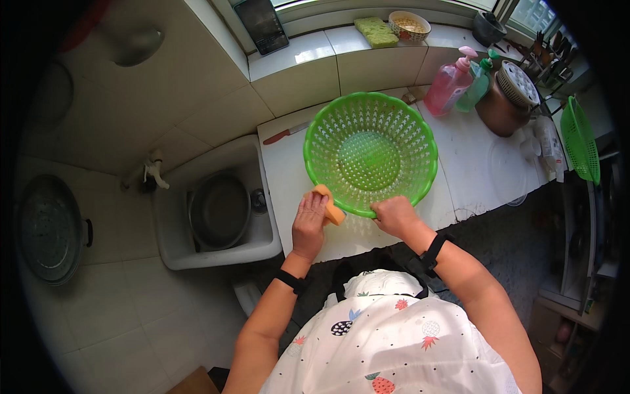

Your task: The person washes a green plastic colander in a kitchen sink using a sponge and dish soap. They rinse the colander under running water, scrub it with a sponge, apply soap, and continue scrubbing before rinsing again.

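Note:
A round green plastic colander [370, 160] with a scalloped rim stands on the white countertop, its inside facing up. My right hand [395, 215] grips its rim at the near side. An orange sponge [334, 213] is in my left hand [311, 221] and lies against the outside of the rim at the near left. The left fingers are bent over the sponge, and the thumb is hidden. Behind the colander's left edge lies a knife [277, 137] with a red-brown handle, its blade partly hidden by the colander.
A sink [272, 216] holding a dark metal basin [220, 211] is at left, below a tap [156, 172]. Pink [445, 88] and green [473, 88] pump bottles and a brown pot [502, 111] stand at back right. The windowsill holds a phone [262, 24], a green sponge [376, 32] and a bowl [409, 27].

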Motion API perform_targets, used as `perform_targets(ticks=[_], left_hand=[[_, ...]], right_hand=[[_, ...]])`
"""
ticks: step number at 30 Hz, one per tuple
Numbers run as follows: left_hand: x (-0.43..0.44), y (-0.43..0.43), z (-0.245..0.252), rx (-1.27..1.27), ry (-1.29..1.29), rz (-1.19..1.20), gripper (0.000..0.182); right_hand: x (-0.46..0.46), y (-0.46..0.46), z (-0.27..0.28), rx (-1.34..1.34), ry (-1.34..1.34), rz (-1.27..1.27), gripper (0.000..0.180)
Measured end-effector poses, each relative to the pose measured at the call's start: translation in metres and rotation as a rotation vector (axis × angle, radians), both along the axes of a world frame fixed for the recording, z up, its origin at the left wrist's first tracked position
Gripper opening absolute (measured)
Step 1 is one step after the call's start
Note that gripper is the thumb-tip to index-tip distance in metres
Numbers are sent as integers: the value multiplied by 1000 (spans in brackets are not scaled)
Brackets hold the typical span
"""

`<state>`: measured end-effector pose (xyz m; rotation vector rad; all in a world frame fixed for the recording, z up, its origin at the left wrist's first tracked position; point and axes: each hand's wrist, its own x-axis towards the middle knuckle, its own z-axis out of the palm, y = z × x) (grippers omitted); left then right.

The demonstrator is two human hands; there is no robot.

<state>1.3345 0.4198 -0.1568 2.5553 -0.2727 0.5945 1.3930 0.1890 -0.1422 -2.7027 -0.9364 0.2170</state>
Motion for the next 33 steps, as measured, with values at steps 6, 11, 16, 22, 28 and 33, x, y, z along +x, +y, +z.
perform_targets(ticks=[6, 11, 16, 22, 28, 33], left_hand=[[56, 44, 4, -632, 441, 420, 25], [71, 38, 10, -815, 381, 362, 28], [60, 10, 19, -675, 359, 333, 31], [29, -14, 13, -647, 417, 334, 31], [12, -35, 7, -610, 405, 273, 43], [63, -23, 22, -411, 644, 392, 33]], right_hand=[[1, -17, -4, -46, -1, 61, 15], [10, -34, 17, -72, 113, 129, 27], [8, -7, 35, -220, 182, 128, 85], [5, 66, 15, -70, 387, -34, 86], [4, 64, 7, 4, 571, 29, 77], [1, 52, 8, 170, 501, 91, 74]])
